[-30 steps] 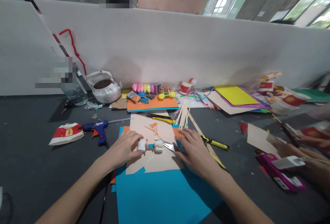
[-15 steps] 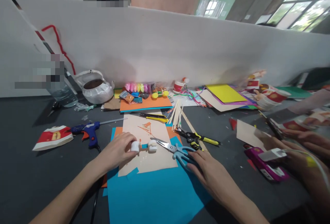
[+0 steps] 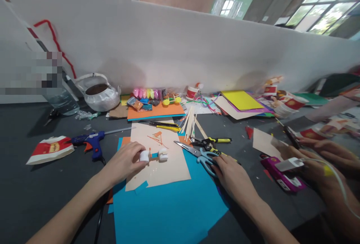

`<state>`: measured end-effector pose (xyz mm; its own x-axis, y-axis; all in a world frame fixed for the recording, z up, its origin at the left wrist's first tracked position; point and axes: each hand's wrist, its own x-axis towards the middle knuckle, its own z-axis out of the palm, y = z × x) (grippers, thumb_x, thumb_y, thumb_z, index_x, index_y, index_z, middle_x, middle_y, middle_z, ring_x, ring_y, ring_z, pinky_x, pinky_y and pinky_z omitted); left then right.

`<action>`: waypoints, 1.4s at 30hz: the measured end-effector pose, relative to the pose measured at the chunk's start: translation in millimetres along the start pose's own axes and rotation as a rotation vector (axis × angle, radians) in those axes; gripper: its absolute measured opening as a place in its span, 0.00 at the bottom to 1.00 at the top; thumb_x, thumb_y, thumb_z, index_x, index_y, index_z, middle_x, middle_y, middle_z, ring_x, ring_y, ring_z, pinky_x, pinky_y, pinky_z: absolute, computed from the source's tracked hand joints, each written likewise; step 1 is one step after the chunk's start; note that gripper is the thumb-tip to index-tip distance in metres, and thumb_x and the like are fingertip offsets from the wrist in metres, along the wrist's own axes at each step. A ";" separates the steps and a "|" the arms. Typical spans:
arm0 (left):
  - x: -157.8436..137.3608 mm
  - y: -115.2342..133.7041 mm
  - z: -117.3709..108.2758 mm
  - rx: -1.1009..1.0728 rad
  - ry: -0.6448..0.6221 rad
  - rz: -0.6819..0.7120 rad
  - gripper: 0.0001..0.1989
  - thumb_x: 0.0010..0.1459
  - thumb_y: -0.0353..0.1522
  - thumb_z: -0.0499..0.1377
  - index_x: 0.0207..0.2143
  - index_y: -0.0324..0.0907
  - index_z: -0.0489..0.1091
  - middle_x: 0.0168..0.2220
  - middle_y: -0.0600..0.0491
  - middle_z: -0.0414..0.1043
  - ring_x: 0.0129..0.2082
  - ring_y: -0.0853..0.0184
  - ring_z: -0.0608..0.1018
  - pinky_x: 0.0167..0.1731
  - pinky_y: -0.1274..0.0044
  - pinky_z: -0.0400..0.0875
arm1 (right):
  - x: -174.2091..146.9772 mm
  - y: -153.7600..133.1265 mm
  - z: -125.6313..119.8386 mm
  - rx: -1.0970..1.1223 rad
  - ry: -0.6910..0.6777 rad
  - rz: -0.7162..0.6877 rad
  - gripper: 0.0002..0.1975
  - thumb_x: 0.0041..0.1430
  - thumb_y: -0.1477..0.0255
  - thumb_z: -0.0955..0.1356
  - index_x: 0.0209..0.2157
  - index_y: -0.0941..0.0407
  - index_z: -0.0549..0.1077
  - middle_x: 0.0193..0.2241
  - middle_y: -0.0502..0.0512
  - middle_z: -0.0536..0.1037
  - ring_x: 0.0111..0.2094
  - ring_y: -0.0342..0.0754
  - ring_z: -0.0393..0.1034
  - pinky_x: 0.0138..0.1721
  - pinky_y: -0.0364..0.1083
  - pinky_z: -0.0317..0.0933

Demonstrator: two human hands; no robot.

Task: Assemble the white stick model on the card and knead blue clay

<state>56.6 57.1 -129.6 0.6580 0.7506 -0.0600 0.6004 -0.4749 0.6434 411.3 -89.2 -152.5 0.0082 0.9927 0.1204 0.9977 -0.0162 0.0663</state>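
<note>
My left hand (image 3: 126, 161) pinches one white end of a small craft piece (image 3: 154, 155) over the cream paper sheet (image 3: 168, 172). Two white roll-shaped ends are joined by a short middle with blue and orange bits. My right hand (image 3: 232, 174) has its fingers on the light-blue handles of a pair of scissors (image 3: 199, 154). The blades are slightly apart and point up-left, their tip by the cream sheet's right edge. Orange paper scraps (image 3: 157, 138) lie on the cream sheet, above the craft piece.
Blue card (image 3: 168, 214) lies underneath. Pliers (image 3: 209, 144), wooden sticks (image 3: 190, 124) and a yellow cutter (image 3: 168, 127) lie beyond the scissors. A blue glue gun (image 3: 96, 144) is at left, its cord running forward. Another person's hands (image 3: 323, 157) work at right, near a purple box (image 3: 284, 174).
My right hand has moved the scissors to the right, away from the craft piece and the middle of the cream sheet. My left hand keeps its pinch. The view has shifted slightly.
</note>
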 end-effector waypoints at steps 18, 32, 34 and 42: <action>-8.2 14.3 -5.0 -0.206 0.064 0.067 0.08 0.62 0.34 0.59 0.45 0.46 0.69 0.46 0.53 0.72 0.46 0.64 0.74 0.45 0.74 0.67 | 73.9 -88.6 -34.6 0.513 0.031 -0.452 0.22 0.60 0.69 0.74 0.52 0.54 0.66 0.51 0.58 0.74 0.54 0.54 0.67 0.55 0.52 0.62; 0.2 -5.0 2.9 -0.055 0.104 0.015 0.12 0.62 0.39 0.57 0.45 0.42 0.69 0.48 0.48 0.73 0.48 0.60 0.74 0.47 0.70 0.67 | 98.3 -91.8 -1.8 0.573 0.053 -0.436 0.16 0.60 0.67 0.73 0.48 0.57 0.73 0.53 0.64 0.73 0.61 0.63 0.58 0.62 0.64 0.52; -0.5 -5.3 -1.2 -0.044 0.120 0.003 0.13 0.62 0.39 0.56 0.45 0.42 0.69 0.48 0.47 0.73 0.48 0.59 0.74 0.47 0.69 0.66 | 95.8 -86.5 -9.2 0.565 0.027 -0.401 0.16 0.63 0.65 0.70 0.50 0.56 0.72 0.54 0.64 0.72 0.60 0.61 0.60 0.60 0.62 0.55; -28.6 10.2 -30.1 0.215 -0.170 -0.077 0.14 0.60 0.46 0.57 0.36 0.46 0.71 0.31 0.54 0.73 0.32 0.62 0.74 0.30 0.74 0.61 | 39.2 -30.0 -62.9 0.333 -0.206 -0.080 0.06 0.66 0.68 0.67 0.39 0.56 0.74 0.35 0.55 0.78 0.33 0.50 0.72 0.33 0.45 0.60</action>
<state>30.2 44.6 -98.3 0.6624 0.7093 -0.2411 0.7224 -0.5195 0.4564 377.4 -57.4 -87.5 -0.0910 0.9930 -0.0752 0.9628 0.0685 -0.2614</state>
